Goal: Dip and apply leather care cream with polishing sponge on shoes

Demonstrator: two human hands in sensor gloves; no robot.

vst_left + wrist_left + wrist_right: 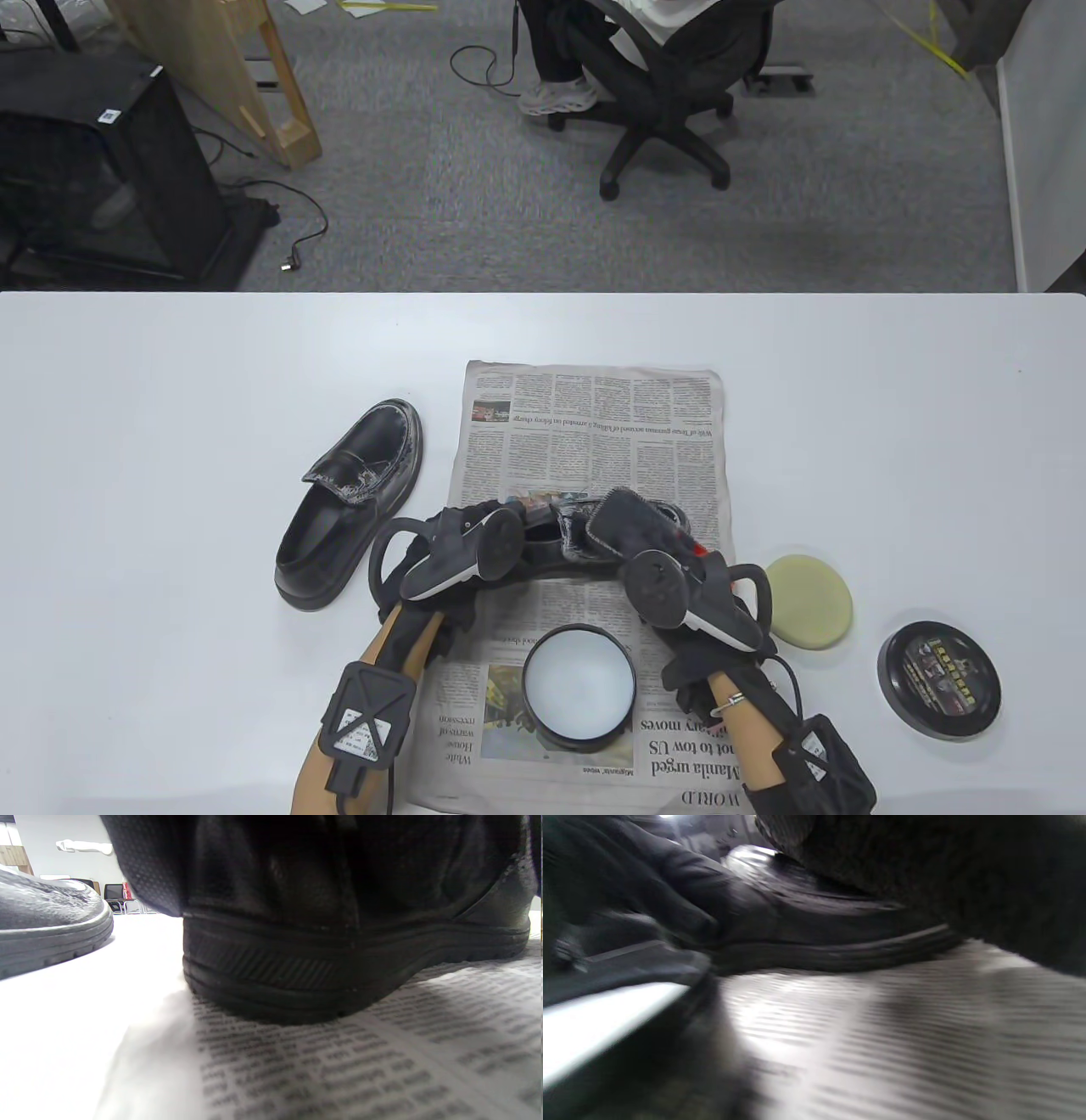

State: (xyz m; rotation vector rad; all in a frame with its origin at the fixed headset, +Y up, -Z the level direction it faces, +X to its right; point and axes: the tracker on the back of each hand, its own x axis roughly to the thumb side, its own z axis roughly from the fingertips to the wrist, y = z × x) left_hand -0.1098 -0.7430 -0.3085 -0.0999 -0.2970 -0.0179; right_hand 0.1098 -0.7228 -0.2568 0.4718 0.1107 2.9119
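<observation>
A black shoe point(543, 543) lies on the newspaper point(594, 424), mostly hidden under both hands. My left hand point(462, 548) grips its heel end; the heel point(339, 942) fills the left wrist view, with gloved fingers point(148, 857) over its top. My right hand point(670, 577) holds a dark polishing sponge point(628, 518) against the shoe's upper; it also shows in the blurred right wrist view point(946, 870), above the shoe point(818, 933). The open cream jar point(579, 683) with white cream stands on the newspaper just in front of the hands. A second black shoe point(352, 505), smeared with cream, lies on the table at left.
A round yellow sponge point(808, 601) lies right of my right hand. The jar's black lid point(937, 679) lies further right, near the table's front right. The second shoe's toe point(46, 925) is close at left in the left wrist view.
</observation>
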